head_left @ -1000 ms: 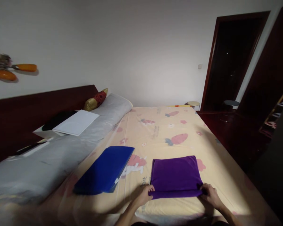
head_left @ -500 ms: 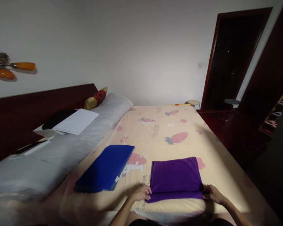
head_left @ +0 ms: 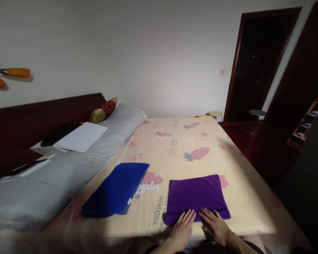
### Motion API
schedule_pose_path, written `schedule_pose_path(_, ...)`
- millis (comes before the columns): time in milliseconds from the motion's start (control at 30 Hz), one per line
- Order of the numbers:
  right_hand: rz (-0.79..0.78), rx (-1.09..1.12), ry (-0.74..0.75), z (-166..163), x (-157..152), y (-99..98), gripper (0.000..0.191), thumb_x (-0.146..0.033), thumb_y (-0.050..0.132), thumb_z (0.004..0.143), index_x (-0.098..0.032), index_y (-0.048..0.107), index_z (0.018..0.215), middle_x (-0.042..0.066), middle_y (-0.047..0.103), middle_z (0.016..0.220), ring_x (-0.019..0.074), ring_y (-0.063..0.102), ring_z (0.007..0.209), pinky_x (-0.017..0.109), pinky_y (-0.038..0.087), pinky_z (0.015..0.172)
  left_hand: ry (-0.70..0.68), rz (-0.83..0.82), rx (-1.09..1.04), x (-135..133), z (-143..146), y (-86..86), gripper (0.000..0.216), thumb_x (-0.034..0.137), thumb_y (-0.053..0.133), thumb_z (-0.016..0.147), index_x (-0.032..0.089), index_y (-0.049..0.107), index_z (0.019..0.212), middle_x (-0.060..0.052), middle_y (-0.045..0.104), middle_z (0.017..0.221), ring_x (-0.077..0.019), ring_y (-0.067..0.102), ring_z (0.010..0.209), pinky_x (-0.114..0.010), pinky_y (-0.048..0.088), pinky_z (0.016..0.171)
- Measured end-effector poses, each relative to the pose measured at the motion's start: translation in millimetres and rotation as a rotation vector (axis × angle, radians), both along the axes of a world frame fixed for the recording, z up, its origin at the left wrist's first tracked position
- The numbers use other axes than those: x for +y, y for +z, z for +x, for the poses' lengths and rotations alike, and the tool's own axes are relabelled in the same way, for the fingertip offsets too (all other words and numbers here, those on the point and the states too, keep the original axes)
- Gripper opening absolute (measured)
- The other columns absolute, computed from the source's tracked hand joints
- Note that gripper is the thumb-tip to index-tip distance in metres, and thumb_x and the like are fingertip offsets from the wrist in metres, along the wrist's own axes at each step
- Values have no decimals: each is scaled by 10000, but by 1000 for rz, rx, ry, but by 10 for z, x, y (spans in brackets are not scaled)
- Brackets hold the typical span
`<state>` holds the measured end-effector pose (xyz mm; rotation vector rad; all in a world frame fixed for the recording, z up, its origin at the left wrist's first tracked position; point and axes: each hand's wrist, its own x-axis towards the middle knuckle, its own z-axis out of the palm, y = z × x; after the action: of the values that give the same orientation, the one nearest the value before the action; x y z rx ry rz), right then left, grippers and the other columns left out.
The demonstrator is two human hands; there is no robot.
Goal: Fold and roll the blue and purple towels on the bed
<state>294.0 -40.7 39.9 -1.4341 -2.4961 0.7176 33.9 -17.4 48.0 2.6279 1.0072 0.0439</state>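
Observation:
A folded purple cloth [head_left: 196, 195] lies on the bed near its front edge. My left hand [head_left: 182, 229] rests flat on the cloth's near edge, fingers stretched out. Just to its right, my right hand [head_left: 215, 225] presses the same edge with fingers spread. Both palms are down and hold nothing. A folded blue cloth [head_left: 115, 188] lies to the left of the purple one, apart from both hands.
The bed has a pale yellow sheet [head_left: 185, 148] printed with carrots. A long grey bolster [head_left: 69, 169] runs along the dark headboard, with a white board [head_left: 81, 137] on it. A dark doorway [head_left: 257, 63] and shelves stand to the right.
Both hands let go of the purple cloth's front corners and moved inward. They now lie flat, side by side, on its near edge.

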Motion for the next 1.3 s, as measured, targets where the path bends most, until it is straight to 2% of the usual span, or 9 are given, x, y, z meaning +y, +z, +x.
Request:
schedule_pose_path(167, 70, -116, -352, 456, 64, -84, 599, -604, 268, 912, -322, 327, 1436, 34, 338, 1508, 275, 305, 1386, 571, 213, 1116, 120, 165, 58, 234, -530, 108, 635, 403, 382, 944, 339, 64, 1490, 5, 240, 1556, -214, 281, 1400, -442, 273, 1130)
schedule_pose_path(333, 216, -194, -476, 709, 81, -185, 558, -564, 367, 897, -280, 461, 1368, 85, 425, 1463, 327, 349, 1355, 603, 265, 1067, 141, 334, 73, 347, -937, 123, 592, 459, 360, 954, 325, 138, 1486, -16, 324, 1526, -223, 332, 1374, -433, 287, 1105)
schedule_pose_path(467, 329, -129, -370, 656, 64, -62, 413, -405, 371, 918, -277, 556, 1264, 93, 513, 1390, 301, 449, 1262, 532, 318, 1020, 93, 364, 53, 299, -846, 39, 561, 330, 363, 947, 288, 203, 1483, -26, 388, 1498, -231, 375, 1342, -436, 282, 1109)
schedule_pose_path(667, 195, -29, -137, 572, 1, 101, 447, -369, 466, 830, -253, 542, 1255, 99, 599, 1220, 267, 517, 1122, 448, 327, 987, 19, 239, 59, 201, -579, -12, 627, 209, 503, 777, 257, 370, 1388, -49, 516, 1379, -254, 430, 1274, -431, 273, 1123)
schedule_pose_path(767, 126, 31, -192, 590, 23, 51, 460, -319, 487, 762, -255, 577, 1208, 91, 620, 1173, 270, 536, 1096, 440, 342, 964, 77, 163, 71, 195, -518, 97, 571, 164, 484, 764, 285, 430, 1320, -46, 542, 1315, -249, 451, 1232, -428, 292, 1094)
schedule_pose_path(900, 18, 167, -387, 716, 110, -19, 485, -284, 519, 628, -269, 616, 1103, 61, 649, 1141, 270, 571, 1071, 424, 374, 959, 186, 50, 50, 262, -517, 346, 424, 193, 504, 755, 327, 524, 1157, -11, 587, 1150, -239, 514, 1079, -411, 363, 974)
schedule_pose_path(1000, -13, 195, -447, 848, 155, -27, 447, -315, 504, 637, -265, 623, 1065, 48, 677, 1088, 257, 610, 1004, 390, 423, 912, 184, -15, 67, 307, -579, 482, 461, 130, 509, 685, 314, 543, 1106, -2, 588, 1117, -230, 512, 1062, -404, 344, 971)
schedule_pose_path(1133, -57, 217, -473, 987, 157, 3, 329, -410, 516, 673, -269, 662, 931, 25, 705, 934, 246, 635, 885, 356, 470, 804, 158, -4, 70, 325, -684, 504, 535, 59, 464, 648, 304, 551, 1115, -14, 590, 1111, -230, 504, 1076, -391, 336, 976)
schedule_pose_path(1300, -80, 247, -486, 1056, 138, 47, 318, -484, 539, 664, -262, 676, 846, 27, 695, 906, 252, 631, 849, 364, 478, 776, 292, -74, -15, 437, -775, 419, 574, 61, 474, 619, 308, 551, 1131, 4, 639, 1059, -210, 551, 1027, -339, 380, 929)
